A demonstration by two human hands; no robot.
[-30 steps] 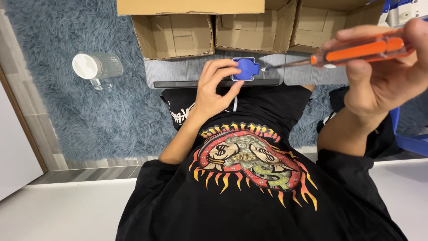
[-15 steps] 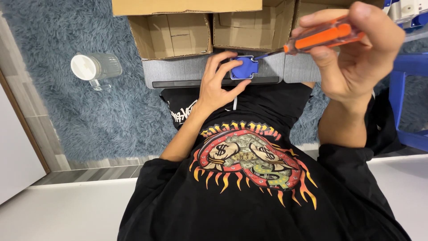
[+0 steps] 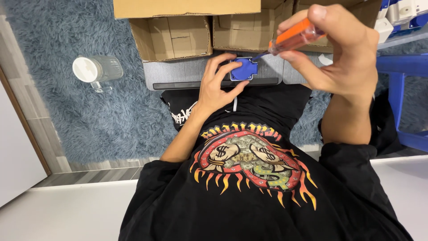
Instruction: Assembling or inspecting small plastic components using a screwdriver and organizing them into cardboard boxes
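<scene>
Blue plastic socket part (image 3: pixel 244 69) rests on a grey lap board (image 3: pixel 178 73), pinned by the left hand (image 3: pixel 217 85), fingers curled around its edge to steady it. The right hand (image 3: pixel 339 53) pinches an orange-handled screwdriver (image 3: pixel 294 38), tip angled at the part's upper corner.

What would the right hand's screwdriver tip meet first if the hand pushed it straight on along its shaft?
Most likely the blue plastic part that the left hand steadies on the grey board. The screwdriver in the right hand points down-left at its upper right edge; whether it touches already is unclear.
</scene>
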